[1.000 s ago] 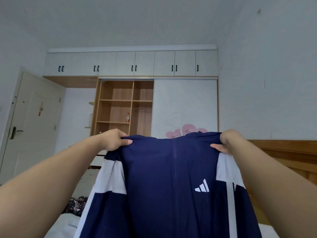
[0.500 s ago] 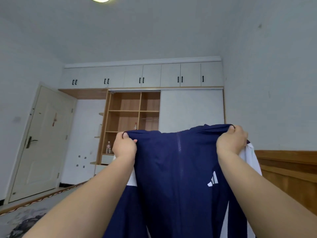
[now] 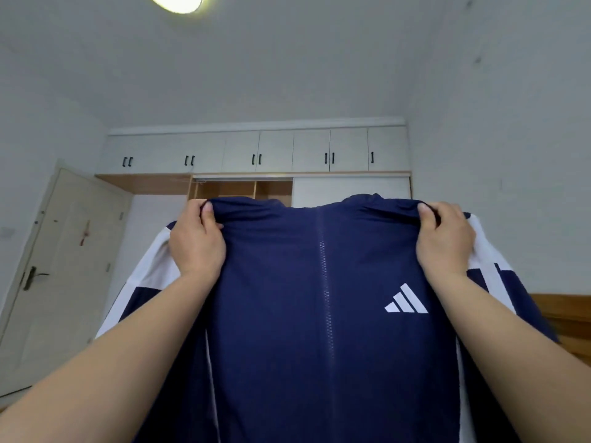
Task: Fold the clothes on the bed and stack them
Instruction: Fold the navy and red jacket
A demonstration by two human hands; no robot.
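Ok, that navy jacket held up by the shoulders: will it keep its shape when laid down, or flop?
Probably flop: the navy jacket hangs limp from the left hand and right hand, bunching at each grip. It looks thin and light, as pinched shoulder fabric alone carries it. The smooth fabric may be slippery, so folds could slide.

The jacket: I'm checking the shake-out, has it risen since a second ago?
Yes. The jacket rose: its top edge now covers the open wardrobe shelves almost entirely.
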